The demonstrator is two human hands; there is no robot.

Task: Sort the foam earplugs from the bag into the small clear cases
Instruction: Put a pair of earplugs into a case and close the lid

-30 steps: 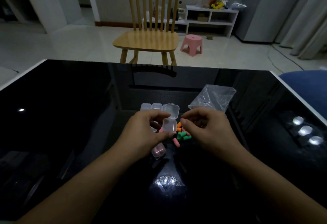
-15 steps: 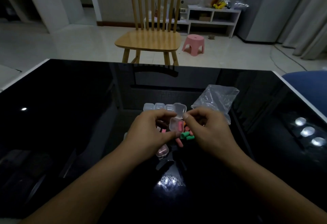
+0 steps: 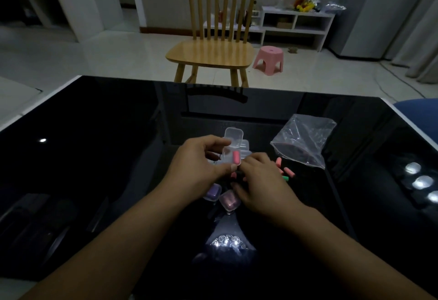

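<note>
Dim light fills the room, and a glossy black table (image 3: 94, 157) throws back ceiling-lamp glare, so small pale things are hard to read on it. Beyond its far edge stands a wooden chair (image 3: 211, 55), with a pink stool (image 3: 269, 59) beside it on the floor.

On the table, right of centre, the clear bag (image 3: 303, 142) lies slack and looks nearly emptied. Its mouth points toward the loose earplugs (image 3: 283, 169) just beside it, pink and green ones partly hidden under the right hand (image 3: 263, 183).

That hand is curled low over the pile; I cannot tell whether it grips a plug. The left hand (image 3: 199, 167) pinches an open clear case (image 3: 232, 150), lid up, with one pink earplug (image 3: 235, 157) inside. Two filled cases (image 3: 220, 195) sit closed near the wrists, and more cases (image 3: 245, 148) lie behind the held one.

The held case tilts toward the person, so the plug could slide out. A careless sweep by the right hand could roll light foam plugs across the slick top, where glare would hide them.
</note>
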